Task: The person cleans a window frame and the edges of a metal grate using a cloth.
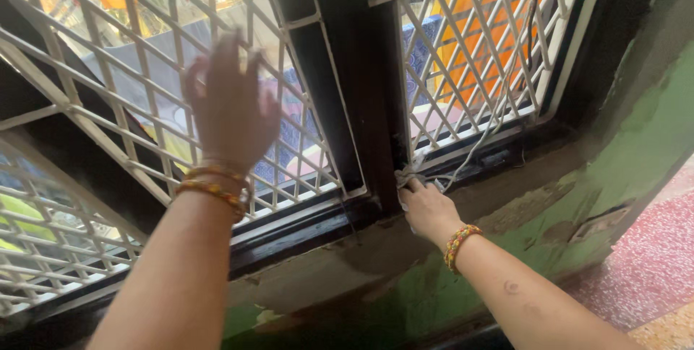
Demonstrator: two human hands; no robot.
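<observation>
Right hand (pixel 428 209) pressing cloth (pixel 407 177), window frame (pixel 361 90)

The grille (pixel 108 68) is white, a lattice of diamond openings. The frame (pixel 361 82) is dark brown, near black. The cloth (pixel 406 176) is pale grey, and the cord (pixel 477 144) whitish. The wall (pixel 636 147) is green, with patchy brown-grey worn spots. The floor (pixel 654 263) is speckled pink-red. The left bangles (pixel 213 185) are gold with red flecks; the right bracelet (pixel 460 243) is beaded yellow, red and green. Orange, blue and pink show beyond the grille.
</observation>
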